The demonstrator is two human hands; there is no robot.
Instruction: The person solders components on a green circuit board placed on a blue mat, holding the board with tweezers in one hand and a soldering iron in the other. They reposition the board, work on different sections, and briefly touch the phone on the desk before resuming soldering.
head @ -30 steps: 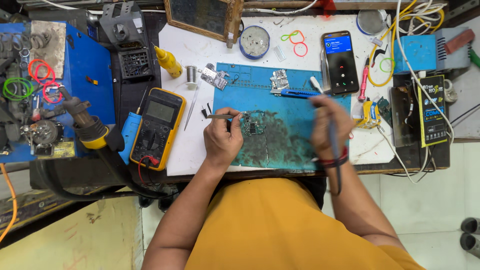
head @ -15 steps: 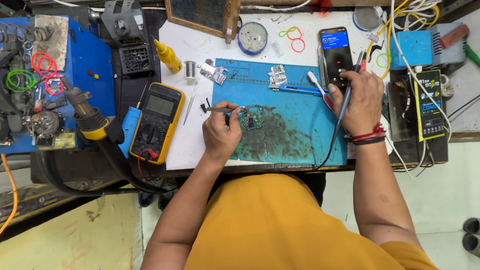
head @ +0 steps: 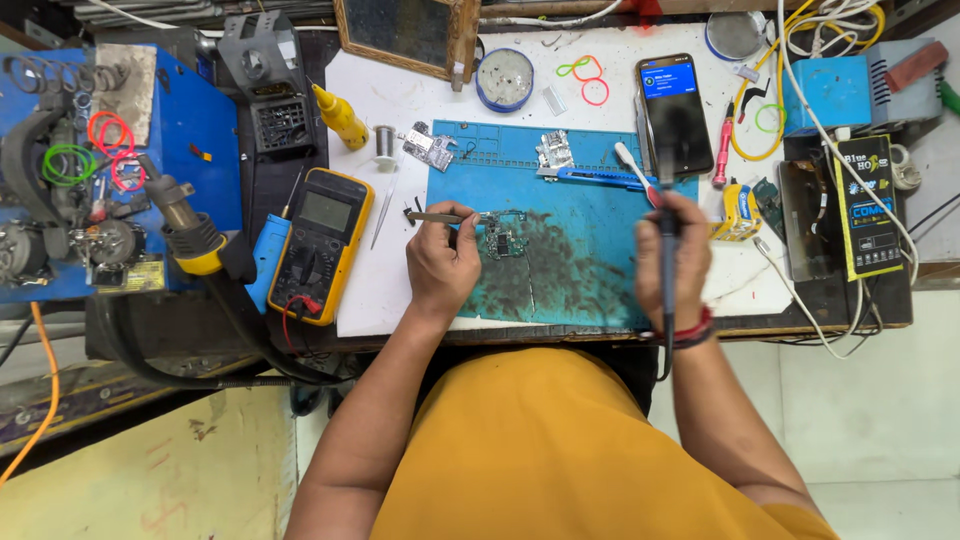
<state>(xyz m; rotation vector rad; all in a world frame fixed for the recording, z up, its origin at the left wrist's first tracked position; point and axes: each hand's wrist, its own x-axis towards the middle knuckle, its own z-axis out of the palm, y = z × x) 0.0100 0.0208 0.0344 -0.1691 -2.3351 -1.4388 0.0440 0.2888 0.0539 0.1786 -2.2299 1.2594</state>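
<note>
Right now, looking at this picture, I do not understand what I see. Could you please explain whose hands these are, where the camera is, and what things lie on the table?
The camera sits on a person's head and looks straight down, so you see their own arms, orange shirt and workbench.

The left hand holds tweezers beside a small circuit board. The board lies on a blue work mat with dark stains. The right hand grips a dark pen-shaped tool with a cable, probably a soldering iron; its tip is hard to see.

Around the mat: a yellow multimeter on the left, a yellow bottle, a round tin, a phone with a lit screen, coloured rubber bands, and a blue machine at the far left with a hot-air handle.
</note>
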